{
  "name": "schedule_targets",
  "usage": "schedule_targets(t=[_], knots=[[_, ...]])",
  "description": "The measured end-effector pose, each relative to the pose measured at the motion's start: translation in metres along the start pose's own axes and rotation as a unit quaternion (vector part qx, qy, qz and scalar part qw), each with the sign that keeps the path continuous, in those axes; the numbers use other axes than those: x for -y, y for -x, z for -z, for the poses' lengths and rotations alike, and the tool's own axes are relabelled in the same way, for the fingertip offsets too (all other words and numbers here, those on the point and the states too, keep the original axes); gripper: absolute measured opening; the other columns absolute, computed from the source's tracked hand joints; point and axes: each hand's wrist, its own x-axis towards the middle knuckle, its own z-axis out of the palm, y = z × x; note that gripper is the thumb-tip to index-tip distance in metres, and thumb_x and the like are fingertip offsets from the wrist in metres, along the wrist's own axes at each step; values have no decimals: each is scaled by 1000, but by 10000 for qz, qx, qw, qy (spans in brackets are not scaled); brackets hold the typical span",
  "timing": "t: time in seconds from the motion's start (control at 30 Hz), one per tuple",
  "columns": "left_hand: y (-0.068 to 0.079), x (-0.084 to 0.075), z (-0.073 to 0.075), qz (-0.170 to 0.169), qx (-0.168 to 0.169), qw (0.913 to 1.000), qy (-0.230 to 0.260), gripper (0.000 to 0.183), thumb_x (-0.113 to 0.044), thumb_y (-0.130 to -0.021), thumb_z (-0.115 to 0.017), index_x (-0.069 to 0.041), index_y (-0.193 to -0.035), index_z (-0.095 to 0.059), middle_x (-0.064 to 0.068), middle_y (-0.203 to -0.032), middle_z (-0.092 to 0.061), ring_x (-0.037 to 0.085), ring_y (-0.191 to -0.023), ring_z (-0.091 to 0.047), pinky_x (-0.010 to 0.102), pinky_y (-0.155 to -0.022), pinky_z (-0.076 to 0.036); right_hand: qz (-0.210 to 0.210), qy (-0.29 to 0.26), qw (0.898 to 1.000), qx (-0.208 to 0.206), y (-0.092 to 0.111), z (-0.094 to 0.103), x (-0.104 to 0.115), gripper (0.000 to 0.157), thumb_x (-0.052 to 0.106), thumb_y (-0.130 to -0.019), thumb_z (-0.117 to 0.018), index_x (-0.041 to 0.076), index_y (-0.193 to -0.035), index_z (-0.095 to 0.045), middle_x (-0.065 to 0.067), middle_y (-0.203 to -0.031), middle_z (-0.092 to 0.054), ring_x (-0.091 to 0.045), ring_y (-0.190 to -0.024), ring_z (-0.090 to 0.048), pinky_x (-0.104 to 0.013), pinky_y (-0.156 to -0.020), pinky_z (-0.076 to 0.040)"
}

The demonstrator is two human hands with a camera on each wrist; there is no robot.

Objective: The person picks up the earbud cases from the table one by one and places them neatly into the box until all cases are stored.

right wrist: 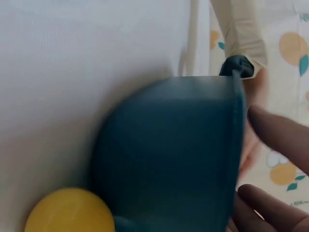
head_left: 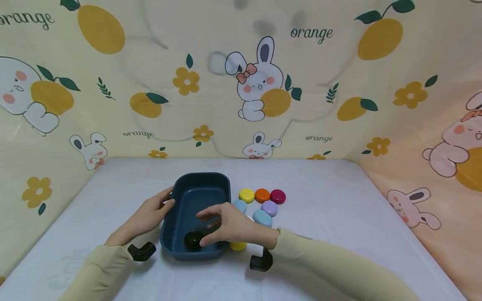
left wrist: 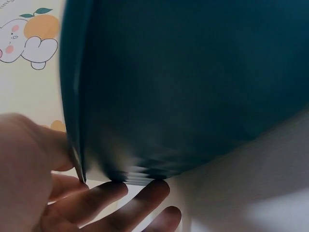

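Observation:
A dark blue plastic box [head_left: 201, 184] with rounded corners stands on the table. My left hand [head_left: 150, 213] holds its left rim; in the left wrist view the thumb reaches the rim and the fingers [left wrist: 147, 193] lie against the outer wall. Over the box's right side reaches my right hand [head_left: 229, 225], thumb and fingers spread apart. Inside the box, near the front, lies a glossy black round piece [head_left: 193, 239], close by the right thumb's tip. The right wrist view has the box's outer wall [right wrist: 169, 145] beside the right fingers.
Several glossy round pieces lie right of the box, among them yellow [head_left: 247, 195], orange [head_left: 262, 195], dark pink [head_left: 278, 196], purple [head_left: 269, 207] and light blue [head_left: 262, 218]. Another yellow piece [right wrist: 70, 212] sits against the box's front right. A patterned curtain [head_left: 241, 138] stands behind the white table [head_left: 320, 200].

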Motion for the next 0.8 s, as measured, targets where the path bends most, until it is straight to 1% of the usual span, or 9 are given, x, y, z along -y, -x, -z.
schedule_targets(t=[0.07,0.13,0.23,0.33,0.47,0.53,0.6,0.7,0.8], knots=[[0,0,0,-9,-8,10000,-1,57,-21,-107,-45,8,-151,-24,33,-142,-43,48,-123,-49,58,-96,-44,84,-46,9999,-138,3,5,1,51,11,-80,-84,2,-127,-64,-10,-124,-65,-26,-104,-66,-25,-84,-54],[0,0,-1,-28,-41,10000,-8,56,-20,-107,-45,9,-151,-25,33,-142,-43,49,-124,-48,59,-97,-43,152,-52,9991,-403,8,14,3,48,13,-82,-82,5,-127,-65,-9,-125,-65,-30,-107,-64,-26,-84,-54],[-1,-1,-2,-16,-41,10000,20,56,-20,-107,-44,9,-151,-24,33,-142,-42,49,-125,-46,59,-97,-42,272,-38,9963,-813,16,31,4,45,15,-85,-80,8,-127,-66,-5,-123,-65,-30,-108,-64,-28,-86,-54],[0,-3,-2,75,22,9999,85,60,-23,-107,-44,8,-152,-20,33,-145,-39,48,-126,-46,58,-97,-43,221,-43,9927,-1189,26,52,3,45,19,-85,-80,9,-127,-66,-4,-121,-66,-28,-105,-65,-31,-86,-54],[7,-8,-1,223,90,9995,194,66,-30,-107,-45,6,-154,-15,31,-149,-35,46,-125,-48,57,-95,-46,-241,-131,9852,-1693,45,81,-2,44,24,-85,-80,11,-125,-67,-3,-122,-66,-24,-105,-66,-37,-86,-55],[12,-11,-1,218,112,9996,171,68,-31,-106,-46,7,-153,-15,30,-150,-33,46,-126,-48,57,-95,-46,-590,-89,9791,-1947,56,94,-6,45,26,-84,-81,14,-125,-68,-3,-123,-66,-23,-104,-66,-39,-83,-56],[16,-14,-2,209,118,9996,116,69,-33,-106,-47,7,-153,-16,29,-151,-32,45,-126,-48,57,-94,-46,-824,-66,9737,-2123,65,104,-12,45,27,-85,-80,13,-126,-67,-5,-123,-65,-24,-106,-66,-41,-81,-57],[22,-17,-2,213,75,9997,39,70,-33,-106,-47,8,-153,-16,29,-151,-31,45,-127,-46,59,-95,-45,-1046,100,9659,-2365,76,115,-20,46,29,-86,-79,11,-126,-66,-7,-123,-65,-26,-109,-64,-44,-86,-55],[27,-21,-1,300,-31,9995,4,70,-32,-105,-48,7,-153,-16,28,-152,-31,46,-129,-44,61,-96,-43,-1178,161,9577,-2622,86,123,-27,47,30,-86,-78,11,-127,-65,-7,-122,-66,-26,-115,-59,-51,-96,-48]])
